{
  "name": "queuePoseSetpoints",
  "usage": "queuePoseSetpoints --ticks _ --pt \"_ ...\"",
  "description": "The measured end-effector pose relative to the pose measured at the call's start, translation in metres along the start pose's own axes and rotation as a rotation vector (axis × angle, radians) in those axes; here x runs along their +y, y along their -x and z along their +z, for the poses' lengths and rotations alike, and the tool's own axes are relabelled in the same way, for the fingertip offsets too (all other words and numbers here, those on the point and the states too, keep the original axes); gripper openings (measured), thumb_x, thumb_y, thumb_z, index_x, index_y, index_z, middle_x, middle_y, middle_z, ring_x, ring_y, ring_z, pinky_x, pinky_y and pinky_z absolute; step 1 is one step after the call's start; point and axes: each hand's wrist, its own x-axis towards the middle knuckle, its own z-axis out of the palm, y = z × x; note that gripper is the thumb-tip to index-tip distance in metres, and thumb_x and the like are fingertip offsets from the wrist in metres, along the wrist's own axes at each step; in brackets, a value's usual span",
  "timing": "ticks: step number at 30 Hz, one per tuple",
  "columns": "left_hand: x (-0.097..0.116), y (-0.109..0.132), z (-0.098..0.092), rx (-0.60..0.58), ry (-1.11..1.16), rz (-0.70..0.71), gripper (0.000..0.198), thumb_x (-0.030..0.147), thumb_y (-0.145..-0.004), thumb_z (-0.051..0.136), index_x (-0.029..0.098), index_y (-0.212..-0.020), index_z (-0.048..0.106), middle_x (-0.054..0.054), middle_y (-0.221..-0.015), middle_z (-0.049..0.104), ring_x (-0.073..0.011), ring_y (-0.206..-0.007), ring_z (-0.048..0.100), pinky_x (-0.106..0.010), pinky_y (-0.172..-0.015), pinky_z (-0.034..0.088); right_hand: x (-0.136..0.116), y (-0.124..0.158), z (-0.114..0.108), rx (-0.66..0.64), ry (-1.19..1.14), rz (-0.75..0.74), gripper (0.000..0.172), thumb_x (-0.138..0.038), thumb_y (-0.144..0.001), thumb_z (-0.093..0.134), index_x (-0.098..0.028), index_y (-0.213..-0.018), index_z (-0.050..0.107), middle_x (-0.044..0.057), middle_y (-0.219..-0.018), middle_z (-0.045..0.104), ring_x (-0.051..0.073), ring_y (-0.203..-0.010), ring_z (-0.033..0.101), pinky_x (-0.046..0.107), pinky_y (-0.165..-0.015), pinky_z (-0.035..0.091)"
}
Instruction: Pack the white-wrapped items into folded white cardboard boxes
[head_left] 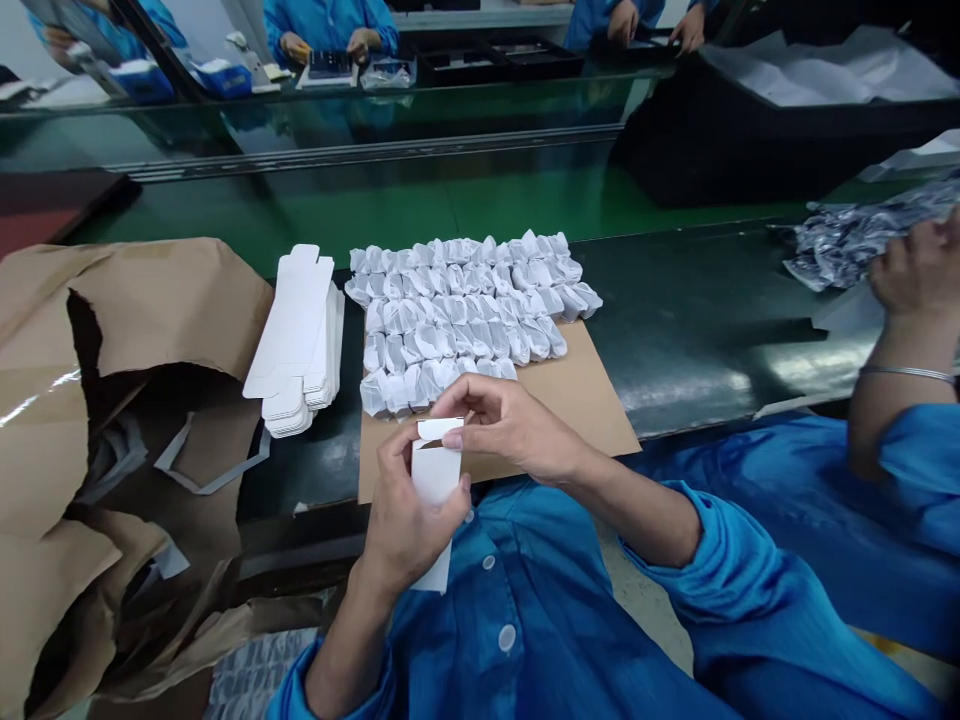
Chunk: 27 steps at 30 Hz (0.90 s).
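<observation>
A small white carton stands upright in my left hand, whose fingers wrap round its sides. At the carton's top end, my right hand pinches the end flap between thumb and fingers; a dark gap shows under that flap. Just beyond my hands, rows of small items wrapped in white tissue lie on a brown cardboard sheet. Left of them is a stack of flat, unfolded white cartons.
A torn brown cardboard box stands at the left. Another person's hand rests by crumpled clear plastic at the right. A black bin lined with white sheet is at the back right. Several co-workers sit across the green conveyor.
</observation>
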Motion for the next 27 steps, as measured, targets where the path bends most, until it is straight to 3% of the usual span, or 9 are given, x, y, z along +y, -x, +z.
queuePoseSetpoints --ticks 10,15,19,21,24,27 --pt "0.006 0.010 0.009 0.185 0.171 0.037 0.078 0.014 -0.069 0.076 0.024 -0.134 0.034 -0.008 -0.117 0.049 -0.0177 -0.101 0.064 -0.027 -0.076 0.057 -0.009 0.008 0.010 0.033 0.147 -0.094 0.012 -0.021 -0.087 0.066 -0.016 -0.095 0.073 0.005 -0.099 0.068 0.016 -0.091 0.063 0.026 -0.070 0.046" --pt "0.008 0.013 0.005 0.070 0.175 -0.083 0.107 0.016 -0.074 0.074 0.025 -0.154 0.004 -0.010 -0.114 0.058 -0.0194 -0.091 0.068 -0.030 -0.071 0.059 -0.014 0.013 0.011 -0.008 0.218 -0.116 0.013 -0.015 -0.088 0.063 -0.017 -0.096 0.073 0.004 -0.103 0.068 0.015 -0.092 0.064 0.026 -0.074 0.050" --pt "0.009 0.011 -0.004 0.024 -0.013 -0.016 0.091 0.025 -0.076 0.073 0.026 -0.151 0.023 -0.015 -0.135 0.052 -0.0269 -0.116 0.062 -0.037 -0.087 0.057 -0.010 0.017 0.015 -0.010 0.299 -0.231 0.013 -0.012 -0.088 0.064 -0.017 -0.096 0.073 0.006 -0.109 0.069 0.017 -0.104 0.065 0.032 -0.088 0.053" --pt "0.010 0.010 -0.005 -0.003 -0.021 -0.001 0.083 0.023 -0.078 0.070 0.025 -0.149 0.028 -0.014 -0.137 0.052 -0.0256 -0.119 0.060 -0.036 -0.091 0.056 -0.002 0.020 0.019 0.045 0.379 -0.372 0.012 -0.014 -0.086 0.068 -0.016 -0.097 0.072 0.007 -0.107 0.070 0.018 -0.105 0.065 0.035 -0.092 0.053" --pt "0.010 0.011 -0.004 -0.048 -0.010 -0.028 0.077 0.022 -0.078 0.069 0.022 -0.145 0.032 -0.013 -0.133 0.055 -0.0229 -0.115 0.062 -0.032 -0.087 0.057 0.013 0.023 0.026 0.196 0.570 -0.622 0.006 -0.014 -0.087 0.066 -0.015 -0.092 0.069 0.009 -0.100 0.072 0.018 -0.098 0.067 0.037 -0.088 0.054" --pt "0.008 0.013 -0.001 -0.082 -0.003 -0.028 0.072 0.023 -0.078 0.070 0.021 -0.141 0.037 -0.013 -0.131 0.056 -0.0226 -0.112 0.063 -0.031 -0.085 0.058 0.024 0.026 0.027 0.248 0.710 -0.720 0.009 -0.013 -0.091 0.059 -0.015 -0.088 0.066 0.010 -0.096 0.071 0.018 -0.091 0.066 0.035 -0.081 0.055"
